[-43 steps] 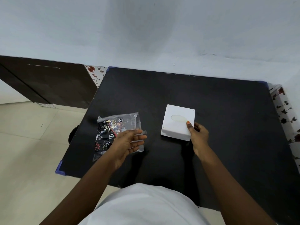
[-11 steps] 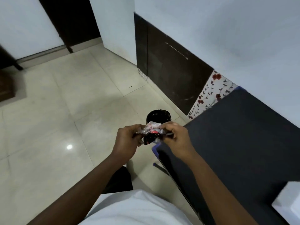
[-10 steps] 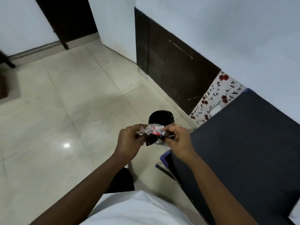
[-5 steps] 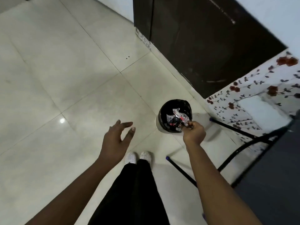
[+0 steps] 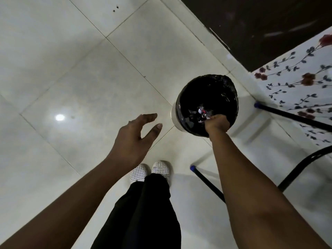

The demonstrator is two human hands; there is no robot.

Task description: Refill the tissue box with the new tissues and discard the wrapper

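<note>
Looking straight down at pale tiled floor. My right hand is at about 3 o'clock from frame centre, reaching over the near rim of the bin. Fingers are curled down and closed around the wrapper, crumpled, clear plastic with bits of white, red and dark print showing just past my knuckles. The wrapper sits inside the mouth of the bin, at its 6 o'clock side, below rim level as far as I can judge. Whether it touches the liner I cannot tell.

The bin is round, lined with a glossy black bag folded over the rim; a strip of white wall shows on its 8 o'clock side. It stands on the floor just beside the skirting at the wall.

My left hand hangs free over the tiles at the bin's 8 o'clock, well apart from it. Palm turned inward, fingers spread and loosely arched, thumb out. It has hold of nothing.

Below, at 6 o'clock, my black trousers and two white shoes with dark dots, toes pointing toward the bin. A bright light spot reflects on the tile at 9 o'clock.

At 3 to 4 o'clock, dark table legs with blue end caps rest on the floor. Behind them at 2 o'clock, a white floral-patterned cloth, and at 1 o'clock a dark brown panel.

The tissue box is not in view.
</note>
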